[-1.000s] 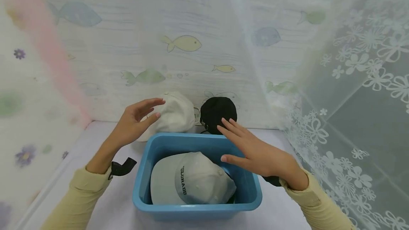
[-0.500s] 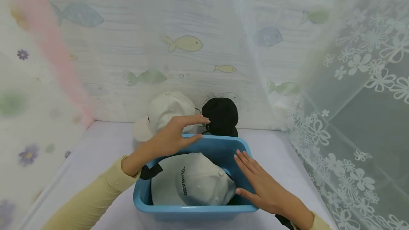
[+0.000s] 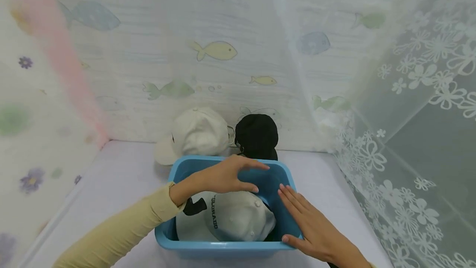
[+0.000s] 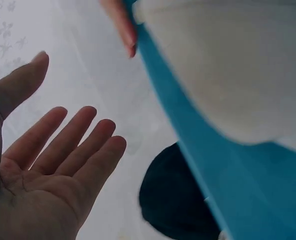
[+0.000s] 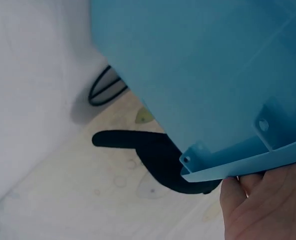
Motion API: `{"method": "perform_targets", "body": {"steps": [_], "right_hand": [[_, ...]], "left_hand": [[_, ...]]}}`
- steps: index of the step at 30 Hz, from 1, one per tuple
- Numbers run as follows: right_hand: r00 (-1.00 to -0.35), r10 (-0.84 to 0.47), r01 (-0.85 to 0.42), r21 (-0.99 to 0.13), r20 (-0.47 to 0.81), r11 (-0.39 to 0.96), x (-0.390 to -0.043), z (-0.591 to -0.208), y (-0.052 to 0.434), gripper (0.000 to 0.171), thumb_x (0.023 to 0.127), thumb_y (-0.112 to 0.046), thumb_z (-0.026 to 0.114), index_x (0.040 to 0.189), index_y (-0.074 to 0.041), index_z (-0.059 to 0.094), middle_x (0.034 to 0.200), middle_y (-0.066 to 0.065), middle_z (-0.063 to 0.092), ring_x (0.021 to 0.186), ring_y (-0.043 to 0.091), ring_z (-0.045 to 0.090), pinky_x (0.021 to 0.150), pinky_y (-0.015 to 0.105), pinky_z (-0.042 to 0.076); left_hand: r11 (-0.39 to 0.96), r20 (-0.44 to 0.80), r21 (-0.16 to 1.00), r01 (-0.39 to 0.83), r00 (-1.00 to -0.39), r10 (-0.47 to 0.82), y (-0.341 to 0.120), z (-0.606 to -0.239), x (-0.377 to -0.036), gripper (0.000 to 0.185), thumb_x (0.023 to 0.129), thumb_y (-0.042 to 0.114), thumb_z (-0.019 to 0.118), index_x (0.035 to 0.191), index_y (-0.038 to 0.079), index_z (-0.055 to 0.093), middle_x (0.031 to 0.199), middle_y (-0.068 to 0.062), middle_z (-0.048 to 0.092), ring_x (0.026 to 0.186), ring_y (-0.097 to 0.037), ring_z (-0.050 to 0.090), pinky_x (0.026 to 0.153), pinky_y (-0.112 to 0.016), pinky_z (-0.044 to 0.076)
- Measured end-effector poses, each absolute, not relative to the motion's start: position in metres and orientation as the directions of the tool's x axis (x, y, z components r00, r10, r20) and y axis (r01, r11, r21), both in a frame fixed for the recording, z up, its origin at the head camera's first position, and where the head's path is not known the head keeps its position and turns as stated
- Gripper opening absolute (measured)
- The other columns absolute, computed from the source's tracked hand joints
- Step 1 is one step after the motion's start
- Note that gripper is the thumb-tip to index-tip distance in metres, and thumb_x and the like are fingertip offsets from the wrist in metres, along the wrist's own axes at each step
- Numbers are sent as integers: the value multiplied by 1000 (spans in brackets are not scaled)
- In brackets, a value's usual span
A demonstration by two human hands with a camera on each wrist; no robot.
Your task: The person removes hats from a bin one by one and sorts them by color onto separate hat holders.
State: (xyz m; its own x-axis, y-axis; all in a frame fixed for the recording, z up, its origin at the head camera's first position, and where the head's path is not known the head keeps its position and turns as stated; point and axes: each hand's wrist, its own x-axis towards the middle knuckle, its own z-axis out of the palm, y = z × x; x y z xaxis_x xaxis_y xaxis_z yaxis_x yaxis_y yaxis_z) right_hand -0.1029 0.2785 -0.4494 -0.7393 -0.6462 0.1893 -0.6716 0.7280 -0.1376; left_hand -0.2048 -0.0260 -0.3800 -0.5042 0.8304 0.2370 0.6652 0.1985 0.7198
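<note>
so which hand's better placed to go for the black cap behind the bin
Probably the left hand: it hovers open over the back of the blue bin, fingers pointing toward the black cap just beyond the rim. The right hand rests flat on the bin's near right rim, farther away.

Left hand [image 3: 223, 177], a second ago raised beside the cream fabric cap [image 3: 197, 133] against the wall, now swung rightward and down over the far part of the blue plastic tub [image 3: 223, 249], fingers [image 3: 253, 164] spread above the grey baseball cap with dark lettering [image 3: 230, 218] and holding nothing. Right hand [image 3: 316, 230], earlier lifted in front of the black fabric cap [image 3: 257, 135], now lowered flat onto the tub's right rim, fingers straight along the inner wall.
</note>
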Motion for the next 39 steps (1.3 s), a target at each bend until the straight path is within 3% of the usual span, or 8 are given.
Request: {"method": "perform_targets", "body": {"steps": [7,17,24,32,39], "right_hand": [[-737,-649,-672,-106,188,733,-103,-452,278,94,96,-50,63,164,-11,13,171,4,15,158,19,12,123,16,-6],[-717,-661,-690,-90,221,718,-106,-456,275,89,98,-53,59,164,-10,17,170,4,19,157,22,19,124,17,-2],[-719,-660,-688,-89,218,720,-106,-457,274,86,99,-50,59,164,-9,18,170,5,19,157,20,17,124,17,0],[-723,-648,-680,-84,239,728,-103,-460,275,84,100,-46,60,164,-12,18,170,3,21,156,21,22,123,16,0],[-725,-648,-680,-99,234,726,-104,-460,273,82,100,-43,61,163,-10,20,170,4,22,156,20,20,123,16,0]], "left_hand": [[251,99,784,569,-512,853,-23,-406,-205,57,92,20,78,142,2,57,142,-10,62,135,-23,56,115,-43,42],[315,84,747,585,-554,828,-22,-429,-204,51,85,17,84,129,-2,66,129,-12,69,124,-24,62,108,-35,49],[334,74,724,604,-549,832,-13,-443,-200,39,93,22,76,125,0,70,123,-9,72,112,-16,67,94,-22,53],[362,63,714,599,-570,819,-9,-451,-196,49,80,28,88,122,7,73,116,-2,74,91,0,61,74,-17,51],[404,110,646,648,-603,790,-8,-453,-193,37,80,22,87,111,6,76,103,-2,76,83,-4,63,70,-18,51]]}}
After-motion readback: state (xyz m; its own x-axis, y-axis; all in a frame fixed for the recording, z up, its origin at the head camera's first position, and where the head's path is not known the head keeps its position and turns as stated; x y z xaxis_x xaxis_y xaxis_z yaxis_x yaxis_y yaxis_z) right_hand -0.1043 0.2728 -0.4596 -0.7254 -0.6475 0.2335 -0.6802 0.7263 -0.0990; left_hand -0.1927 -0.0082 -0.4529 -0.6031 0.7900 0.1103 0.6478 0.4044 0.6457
